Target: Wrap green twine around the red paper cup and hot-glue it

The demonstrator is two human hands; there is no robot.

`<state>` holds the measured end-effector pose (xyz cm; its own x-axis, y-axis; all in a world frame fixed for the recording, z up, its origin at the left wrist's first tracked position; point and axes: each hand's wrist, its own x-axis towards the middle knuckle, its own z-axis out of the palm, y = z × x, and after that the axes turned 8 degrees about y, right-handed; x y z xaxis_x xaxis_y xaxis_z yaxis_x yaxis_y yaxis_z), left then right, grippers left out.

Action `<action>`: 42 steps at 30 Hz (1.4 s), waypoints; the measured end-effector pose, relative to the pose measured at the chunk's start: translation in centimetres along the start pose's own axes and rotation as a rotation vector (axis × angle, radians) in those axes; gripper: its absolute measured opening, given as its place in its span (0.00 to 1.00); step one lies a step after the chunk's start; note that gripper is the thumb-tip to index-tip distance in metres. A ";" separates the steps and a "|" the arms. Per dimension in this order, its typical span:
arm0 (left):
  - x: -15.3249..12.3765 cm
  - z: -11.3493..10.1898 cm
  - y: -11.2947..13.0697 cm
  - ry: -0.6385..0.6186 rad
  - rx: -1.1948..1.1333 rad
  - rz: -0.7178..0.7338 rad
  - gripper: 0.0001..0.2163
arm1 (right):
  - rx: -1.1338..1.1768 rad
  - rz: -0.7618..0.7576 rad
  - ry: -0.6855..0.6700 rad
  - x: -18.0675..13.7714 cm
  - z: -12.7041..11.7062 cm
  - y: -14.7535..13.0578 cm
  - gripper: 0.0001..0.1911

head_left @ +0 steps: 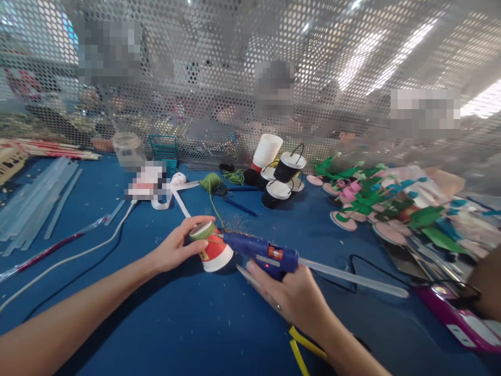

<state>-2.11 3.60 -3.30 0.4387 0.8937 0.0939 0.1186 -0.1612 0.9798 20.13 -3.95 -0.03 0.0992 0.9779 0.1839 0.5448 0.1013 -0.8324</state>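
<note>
My left hand grips a small red and white paper cup that lies tilted on the blue table, with green cord wound round its narrow end. My right hand is closed round a blue hot glue gun. The gun's nozzle touches the cup where the cord sits. A clear glue stick pokes out of the gun's back toward the right. A strand of green cord runs from the cup back to a small green bundle.
Clear glue sticks lie at the left. A stack of white cups and black-and-white cups with wire handles stand at the back. Green and pink foam cut-outs fill the right. A perforated metal screen closes the far edge.
</note>
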 end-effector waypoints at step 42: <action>-0.2 -0.1 -0.1 0.023 0.092 0.159 0.18 | -0.154 -0.113 0.058 0.1 0.9 0.5 0.07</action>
<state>-2.27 3.46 -3.37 0.4383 0.8631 0.2509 0.1313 -0.3376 0.9321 19.69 -3.59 -0.92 0.0752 0.9494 0.3050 0.6758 0.1764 -0.7157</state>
